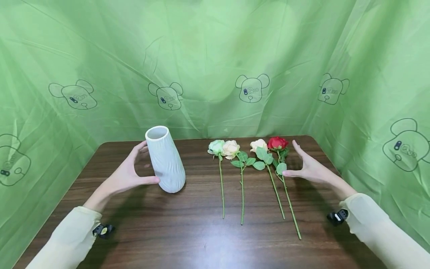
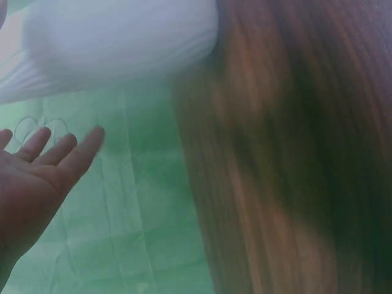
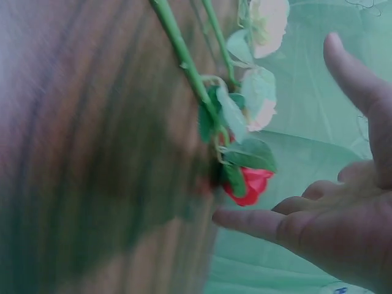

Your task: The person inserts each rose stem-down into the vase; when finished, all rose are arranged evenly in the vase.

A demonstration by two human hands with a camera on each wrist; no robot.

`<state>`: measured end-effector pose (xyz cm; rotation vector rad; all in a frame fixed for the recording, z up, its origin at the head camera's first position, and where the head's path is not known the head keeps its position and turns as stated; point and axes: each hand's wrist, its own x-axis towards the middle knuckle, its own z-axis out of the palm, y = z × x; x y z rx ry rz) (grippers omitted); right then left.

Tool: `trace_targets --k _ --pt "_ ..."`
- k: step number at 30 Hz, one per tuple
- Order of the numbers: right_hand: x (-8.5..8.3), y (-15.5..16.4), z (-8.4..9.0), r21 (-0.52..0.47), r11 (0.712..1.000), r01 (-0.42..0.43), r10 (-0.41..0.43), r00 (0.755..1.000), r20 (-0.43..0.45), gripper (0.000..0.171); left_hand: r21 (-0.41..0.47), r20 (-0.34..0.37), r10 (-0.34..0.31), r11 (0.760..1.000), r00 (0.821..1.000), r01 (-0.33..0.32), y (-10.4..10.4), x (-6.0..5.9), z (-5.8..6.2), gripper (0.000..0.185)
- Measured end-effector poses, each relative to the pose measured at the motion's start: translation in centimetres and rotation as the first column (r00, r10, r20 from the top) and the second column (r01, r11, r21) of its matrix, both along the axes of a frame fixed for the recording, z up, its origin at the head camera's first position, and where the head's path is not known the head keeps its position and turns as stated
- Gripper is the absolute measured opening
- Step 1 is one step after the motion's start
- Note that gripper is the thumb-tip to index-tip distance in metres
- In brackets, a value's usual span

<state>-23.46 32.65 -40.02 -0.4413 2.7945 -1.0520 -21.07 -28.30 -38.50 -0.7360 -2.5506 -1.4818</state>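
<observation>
A white ribbed vase stands on the left part of the table, its round mouth up. My left hand is spread beside it, the thumb at its lower left side. Whether the thumb touches is unclear; in the left wrist view the fingers are extended, apart from the vase. To the right lies a red rose with a long green stem. My right hand spreads next to it, thumb by a leaf, holding nothing. In the right wrist view the index finger extends below the red bloom.
Left of the red rose lie a cream rose, another pale cream rose and a pale green rose, stems toward the front. The dark wooden table is surrounded by green cloth printed with bear heads.
</observation>
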Motion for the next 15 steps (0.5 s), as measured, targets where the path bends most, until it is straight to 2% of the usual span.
trace_targets --k 3,5,10,15 --pt "-0.1 0.1 -0.6 -0.094 0.995 0.028 -0.023 0.998 0.053 0.123 0.072 -0.020 -0.045 0.996 0.999 0.046 0.3 -0.3 -0.6 0.119" --pt "0.0 0.3 -1.1 -0.184 0.981 0.055 -0.033 0.992 0.120 0.121 0.091 -0.029 -0.063 0.994 0.998 0.065 0.5 -0.3 -0.9 0.119" --pt "-0.2 0.5 -2.3 -0.393 0.907 0.152 -0.028 0.953 0.303 0.114 0.076 -0.043 -0.065 0.995 0.997 0.069 0.8 -0.3 -1.2 0.116" --pt "-0.5 0.4 -3.3 -0.430 0.877 0.213 -0.032 0.920 0.390 0.107 0.108 0.018 -0.074 0.992 0.997 0.072 1.2 -0.3 -1.7 0.109"
